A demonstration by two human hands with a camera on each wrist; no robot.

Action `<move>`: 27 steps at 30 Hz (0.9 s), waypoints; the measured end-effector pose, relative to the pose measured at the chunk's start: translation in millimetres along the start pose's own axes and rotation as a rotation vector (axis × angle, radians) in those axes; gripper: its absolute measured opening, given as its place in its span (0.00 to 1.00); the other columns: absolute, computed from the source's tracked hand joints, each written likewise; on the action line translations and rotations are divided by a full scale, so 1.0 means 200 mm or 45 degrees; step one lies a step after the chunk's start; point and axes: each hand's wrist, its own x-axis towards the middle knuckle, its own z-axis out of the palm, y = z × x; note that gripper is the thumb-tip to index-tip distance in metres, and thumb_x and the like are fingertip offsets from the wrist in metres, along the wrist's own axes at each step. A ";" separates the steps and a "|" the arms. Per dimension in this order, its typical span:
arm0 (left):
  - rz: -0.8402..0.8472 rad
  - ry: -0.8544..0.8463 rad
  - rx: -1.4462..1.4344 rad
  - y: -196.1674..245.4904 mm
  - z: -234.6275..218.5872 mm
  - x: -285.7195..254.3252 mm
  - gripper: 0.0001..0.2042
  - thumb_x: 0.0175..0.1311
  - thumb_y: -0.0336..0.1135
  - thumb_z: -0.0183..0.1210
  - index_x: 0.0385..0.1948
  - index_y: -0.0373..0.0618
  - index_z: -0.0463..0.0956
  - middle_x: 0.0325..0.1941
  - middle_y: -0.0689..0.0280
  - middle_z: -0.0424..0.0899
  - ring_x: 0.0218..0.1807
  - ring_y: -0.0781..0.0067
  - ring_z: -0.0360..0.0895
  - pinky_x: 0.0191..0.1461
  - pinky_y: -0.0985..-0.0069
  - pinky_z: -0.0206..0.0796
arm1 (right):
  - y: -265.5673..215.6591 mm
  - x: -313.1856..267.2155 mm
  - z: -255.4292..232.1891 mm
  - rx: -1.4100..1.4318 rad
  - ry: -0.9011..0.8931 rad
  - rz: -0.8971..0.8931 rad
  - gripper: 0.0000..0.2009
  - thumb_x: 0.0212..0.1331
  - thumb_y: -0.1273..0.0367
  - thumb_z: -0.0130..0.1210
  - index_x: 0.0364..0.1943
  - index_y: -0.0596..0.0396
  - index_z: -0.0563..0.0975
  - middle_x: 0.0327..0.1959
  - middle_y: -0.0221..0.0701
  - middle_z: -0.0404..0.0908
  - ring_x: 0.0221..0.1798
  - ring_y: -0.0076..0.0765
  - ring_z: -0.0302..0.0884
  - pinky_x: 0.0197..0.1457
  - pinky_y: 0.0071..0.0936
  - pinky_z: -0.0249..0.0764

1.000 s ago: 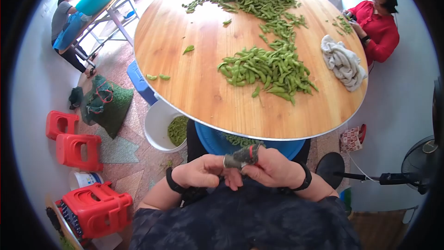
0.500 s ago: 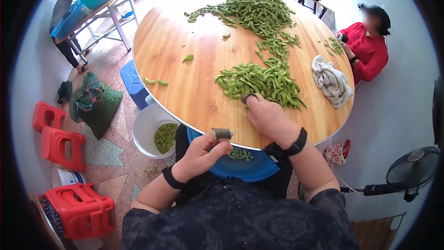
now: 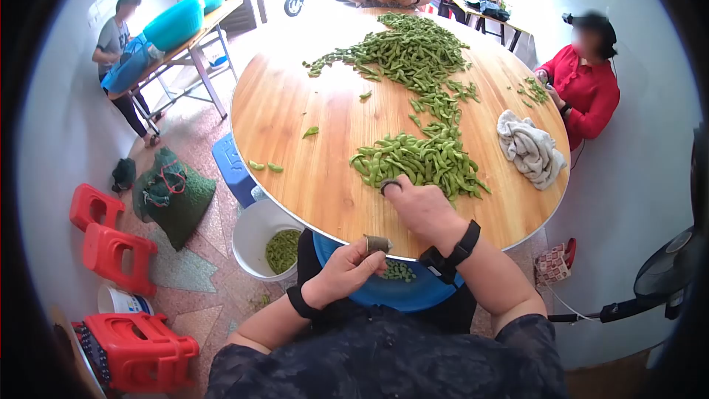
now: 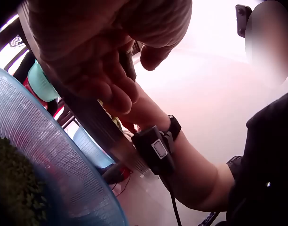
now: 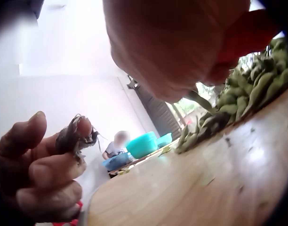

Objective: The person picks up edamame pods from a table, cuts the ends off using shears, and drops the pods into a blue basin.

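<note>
My right hand (image 3: 432,214) is at the near edge of a pile of green soybean pods (image 3: 421,159) on the round wooden table (image 3: 325,185). In the right wrist view a single pod (image 5: 200,101) sticks out from under its fingers, which pinch it. A dark wrap (image 3: 390,185) circles one of its fingers. My left hand (image 3: 343,273) hovers at the table's front edge, its fingers loosely bent around nothing. It wears a grey-green finger wrap (image 3: 378,244), frayed in the right wrist view. Below sits a blue basin (image 3: 406,295) with shelled beans (image 3: 399,271).
A bigger heap of pods (image 3: 413,48) lies farther back. A crumpled cloth (image 3: 528,149) is at the right. A white bucket (image 3: 247,244) with pods stands left of my legs, beside red stools (image 3: 122,258). People sit around the table, and a fan (image 3: 668,273) stands right.
A second ago both hands were together above the basin. The right hand then reached forward to the pods and has stayed there; the left hand moved to the table edge. The view has tilted up.
</note>
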 end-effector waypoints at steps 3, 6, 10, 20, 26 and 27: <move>0.037 0.115 -0.114 0.02 0.06 0.01 0.15 0.71 0.32 0.49 0.57 0.40 0.67 0.37 0.70 0.77 0.38 0.82 0.75 0.45 0.82 0.69 | 0.02 -0.04 -0.04 0.233 0.504 0.088 0.08 0.56 0.75 0.48 0.40 0.56 0.72 0.37 0.39 0.76 0.28 0.47 0.79 0.28 0.38 0.76; 0.229 0.439 -0.146 0.08 0.13 0.07 0.14 0.70 0.30 0.48 0.55 0.41 0.68 0.36 0.71 0.75 0.35 0.85 0.73 0.39 0.84 0.68 | -0.03 -0.14 -0.03 0.514 0.485 0.212 0.09 0.58 0.76 0.51 0.43 0.61 0.72 0.31 0.44 0.76 0.27 0.42 0.78 0.29 0.31 0.75; -0.026 0.075 0.045 0.04 0.10 0.11 0.12 0.70 0.30 0.48 0.53 0.39 0.69 0.39 0.73 0.74 0.34 0.87 0.70 0.38 0.85 0.65 | -0.16 -0.32 -0.03 1.101 0.390 0.221 0.12 0.62 0.76 0.51 0.49 0.62 0.70 0.32 0.37 0.78 0.32 0.27 0.78 0.37 0.22 0.74; -0.104 0.035 0.143 0.02 0.13 0.03 0.08 0.70 0.34 0.51 0.33 0.41 0.72 0.27 0.75 0.69 0.30 0.87 0.63 0.34 0.85 0.58 | -0.24 -0.40 0.03 1.519 0.510 0.527 0.10 0.61 0.73 0.50 0.44 0.62 0.68 0.30 0.39 0.79 0.31 0.38 0.79 0.34 0.30 0.73; -0.122 -0.056 0.138 0.04 0.11 0.00 0.08 0.70 0.32 0.51 0.30 0.40 0.71 0.24 0.73 0.67 0.30 0.82 0.63 0.35 0.81 0.59 | -0.18 -0.48 0.01 1.815 -0.091 0.589 0.05 0.61 0.72 0.42 0.38 0.60 0.66 0.24 0.32 0.75 0.20 0.28 0.72 0.24 0.25 0.69; -0.099 -0.096 0.156 0.04 0.11 0.00 0.07 0.70 0.31 0.51 0.30 0.40 0.71 0.24 0.72 0.67 0.29 0.80 0.63 0.35 0.81 0.59 | -0.18 -0.49 -0.01 1.936 -0.245 0.570 0.05 0.60 0.73 0.41 0.38 0.59 0.66 0.23 0.29 0.74 0.18 0.24 0.70 0.21 0.21 0.67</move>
